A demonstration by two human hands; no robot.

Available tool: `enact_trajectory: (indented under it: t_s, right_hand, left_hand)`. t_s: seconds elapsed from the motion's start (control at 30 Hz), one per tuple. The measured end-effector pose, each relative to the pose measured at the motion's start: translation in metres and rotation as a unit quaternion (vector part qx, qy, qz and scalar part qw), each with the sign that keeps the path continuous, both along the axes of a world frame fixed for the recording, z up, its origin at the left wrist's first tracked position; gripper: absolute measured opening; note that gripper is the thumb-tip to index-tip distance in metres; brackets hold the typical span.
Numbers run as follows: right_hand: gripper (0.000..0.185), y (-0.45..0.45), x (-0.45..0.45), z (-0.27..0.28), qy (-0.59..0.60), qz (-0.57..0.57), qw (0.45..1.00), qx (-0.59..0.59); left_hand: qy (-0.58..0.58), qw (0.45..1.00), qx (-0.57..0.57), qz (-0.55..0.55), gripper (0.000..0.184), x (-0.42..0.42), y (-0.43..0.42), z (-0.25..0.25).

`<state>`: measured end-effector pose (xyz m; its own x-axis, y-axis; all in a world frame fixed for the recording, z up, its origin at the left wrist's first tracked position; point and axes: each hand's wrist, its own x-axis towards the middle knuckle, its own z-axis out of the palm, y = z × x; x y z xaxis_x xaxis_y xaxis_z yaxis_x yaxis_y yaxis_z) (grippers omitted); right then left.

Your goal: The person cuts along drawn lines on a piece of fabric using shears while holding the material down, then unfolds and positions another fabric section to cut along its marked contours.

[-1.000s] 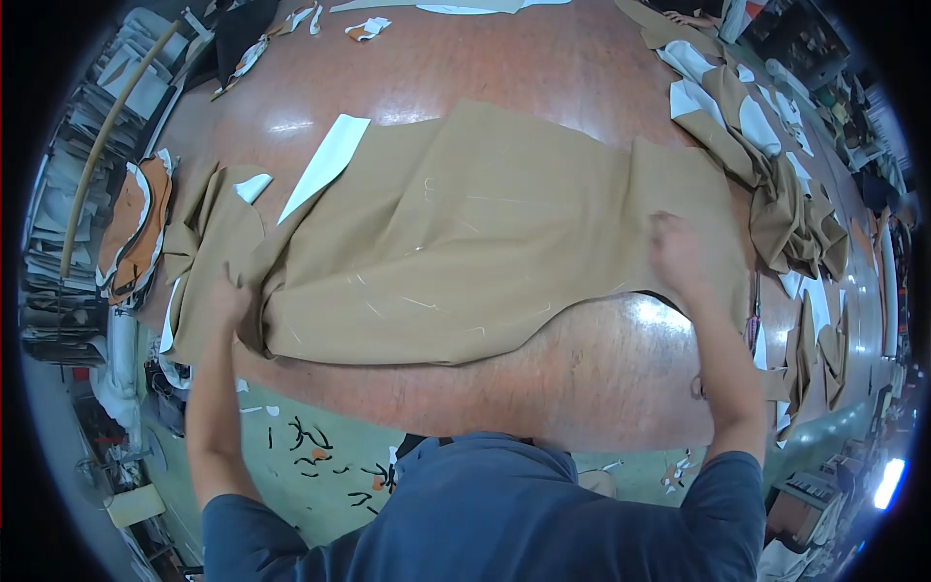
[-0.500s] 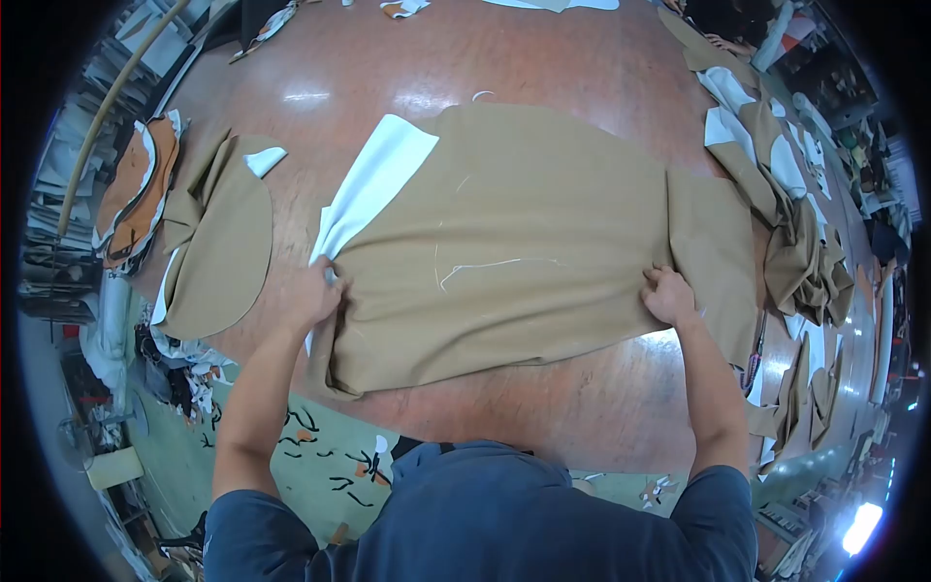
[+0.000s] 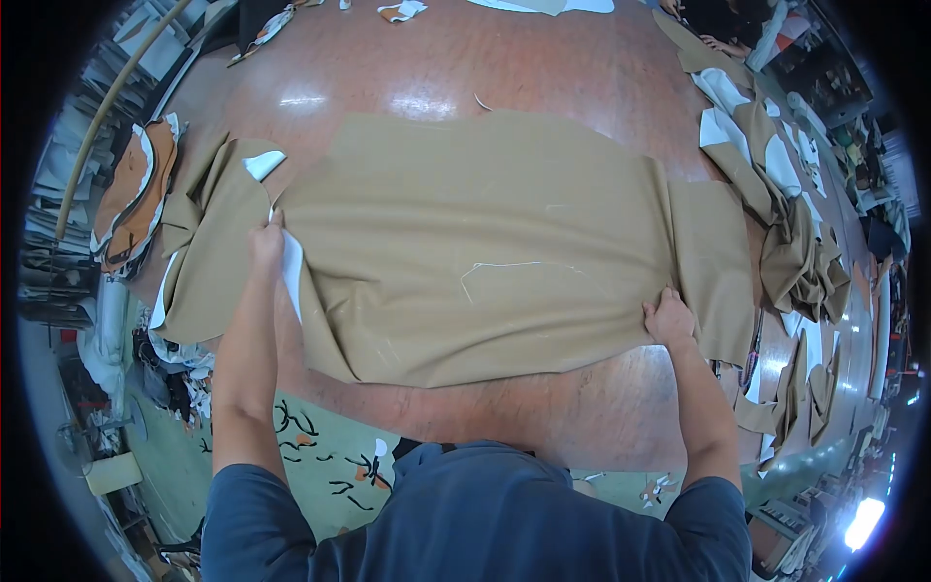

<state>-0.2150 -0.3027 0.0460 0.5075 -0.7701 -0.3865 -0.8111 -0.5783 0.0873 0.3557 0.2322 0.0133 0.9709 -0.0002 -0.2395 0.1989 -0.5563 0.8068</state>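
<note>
A large tan sheet (image 3: 485, 213) with a white underside lies wrinkled across the reddish table (image 3: 465, 417), thin white marks on its middle. My left hand (image 3: 266, 242) is closed on the sheet's left edge, where a strip of white underside shows. Near the front right edge, my right hand (image 3: 669, 317) is closed on the same sheet, beside a fold. A smaller tan piece (image 3: 218, 242) with a turned-up white corner lies to the left. Another tan section (image 3: 713, 262) lies on the right, past the fold.
Crumpled tan and white pieces (image 3: 790, 242) are heaped along the right side. An orange piece with white edging (image 3: 143, 194) lies at the far left. Scissors (image 3: 753, 349) rest at right. Another person's hand (image 3: 722, 46) shows at top right. Scraps litter the green floor (image 3: 330, 475).
Since half a second ago, my left hand has moved left and away from me, drawing the sheet's left edge out flatter and covering most of the white underside. My right hand has shifted slightly nearer me.
</note>
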Motion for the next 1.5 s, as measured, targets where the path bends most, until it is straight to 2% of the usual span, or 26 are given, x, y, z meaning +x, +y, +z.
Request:
enact_trajectory:
  t_s: [0.07,0.1,0.17,0.27,0.33,0.43,0.53,0.57,0.63,0.73,0.8,0.83,0.93,1.0,1.07,1.1,1.13,1.17,1.2,1.27,1.3,1.33,1.4,1.43,1.47,1.5]
  right_hand:
    - [0.061,-0.003,-0.007,-0.007,0.007,0.002,1.000,-0.005]
    - [0.061,-0.003,-0.011,-0.012,-0.001,-0.008,1.000,-0.005]
    - [0.062,0.001,-0.020,-0.021,-0.018,-0.026,0.999,-0.006]
    - [0.069,0.039,-0.037,-0.028,-0.216,0.065,0.964,-0.139]
    - [0.080,0.094,-0.040,-0.014,-0.293,0.089,0.951,-0.039]
    - [0.074,0.178,-0.034,-0.016,-0.249,0.185,0.950,0.023]
    - [0.059,0.200,-0.023,-0.027,-0.210,0.218,0.953,0.024]
    - [0.052,0.181,-0.021,-0.037,-0.194,0.216,0.956,0.035]
    - [0.038,0.136,-0.005,-0.028,-0.189,0.169,0.965,0.067]
    - [0.028,0.063,0.017,0.067,-0.343,0.156,0.926,0.019]
    - [0.028,0.041,0.025,0.134,-0.415,0.110,0.885,-0.181]
    - [0.031,0.035,0.025,0.151,-0.429,0.097,0.839,-0.321]
    - [0.028,0.048,0.046,0.160,-0.667,-0.018,0.647,-0.368]
    - [0.043,0.074,0.047,0.110,-0.673,-0.046,0.729,-0.119]
    - [0.068,0.141,0.057,0.080,-0.550,-0.066,0.826,0.099]
    - [0.075,0.173,0.071,0.042,-0.564,-0.118,0.799,0.174]
    - [0.070,0.188,0.087,0.009,-0.522,-0.195,0.735,0.387]
    - [0.078,0.218,0.097,0.028,-0.452,-0.349,0.634,0.521]
    - [0.081,0.228,0.113,-0.026,-0.461,-0.357,0.553,0.595]
    - [0.064,0.251,0.137,-0.043,-0.499,-0.379,0.523,0.578]
    - [0.059,0.249,0.144,-0.055,-0.518,-0.387,0.491,0.584]
    - [0.055,0.247,0.148,-0.048,-0.535,-0.393,0.459,0.590]
    - [0.045,0.217,0.130,-0.014,-0.536,-0.365,0.517,0.559]
    - [0.031,0.184,0.117,-0.013,-0.584,-0.271,0.563,0.518]
    - [0.027,0.165,0.094,0.035,-0.648,-0.275,0.511,0.493]
    - [0.026,0.138,0.063,0.084,-0.616,-0.264,0.586,0.455]
  left_hand:
    - [0.075,0.985,-0.144,0.052,0.065,-0.013,-0.009,-0.011]
    - [0.165,0.957,-0.238,-0.001,0.068,-0.044,-0.014,0.015]
    - [0.132,0.972,-0.187,-0.056,0.078,-0.089,-0.005,0.010]
    - [0.250,0.948,-0.195,-0.014,0.064,-0.158,0.016,0.017]
    - [0.259,0.948,-0.184,-0.002,0.064,-0.186,0.044,0.000]
    - [0.151,0.964,-0.204,-0.075,0.056,-0.233,0.046,0.010]
    - [-0.026,0.976,0.074,-0.203,0.047,-0.233,0.029,0.023]
    - [-0.107,0.968,0.076,-0.216,0.037,-0.225,0.019,0.031]
    - [0.004,0.966,0.187,-0.176,0.036,-0.188,-0.014,0.098]
    - [0.046,0.972,-0.179,-0.145,0.036,-0.158,-0.037,0.195]
    - [0.099,0.891,-0.388,-0.214,0.046,-0.147,-0.037,0.235]
    - [0.134,0.879,-0.421,-0.180,0.048,-0.144,-0.044,0.235]
    - [0.199,0.839,-0.500,-0.081,0.054,-0.134,-0.053,0.194]
    - [0.200,0.821,-0.533,-0.033,0.056,-0.119,-0.056,0.135]
    - [0.267,0.794,-0.547,-0.016,0.058,-0.160,-0.063,0.122]
    - [0.297,0.772,-0.560,-0.042,0.058,-0.180,-0.067,0.114]
    - [0.327,0.749,-0.572,-0.068,0.058,-0.199,-0.071,0.105]
    - [0.354,0.740,-0.565,-0.093,0.056,-0.214,-0.079,0.090]
    - [0.381,0.729,-0.556,-0.119,0.055,-0.230,-0.090,0.081]
    - [0.273,0.823,-0.473,-0.158,0.055,-0.282,-0.124,0.106]
    - [0.343,0.785,-0.496,-0.139,0.051,-0.285,-0.131,0.112]
    - [0.321,0.787,-0.506,-0.144,0.051,-0.274,-0.135,0.118]
    - [0.276,0.792,-0.524,-0.147,0.051,-0.230,-0.130,0.132]
    - [0.286,0.787,-0.532,-0.124,0.055,-0.202,-0.124,0.149]
    - [0.294,0.781,-0.541,-0.101,0.059,-0.184,-0.118,0.167]
    - [0.185,0.823,-0.524,-0.118,0.061,-0.188,-0.115,0.176]
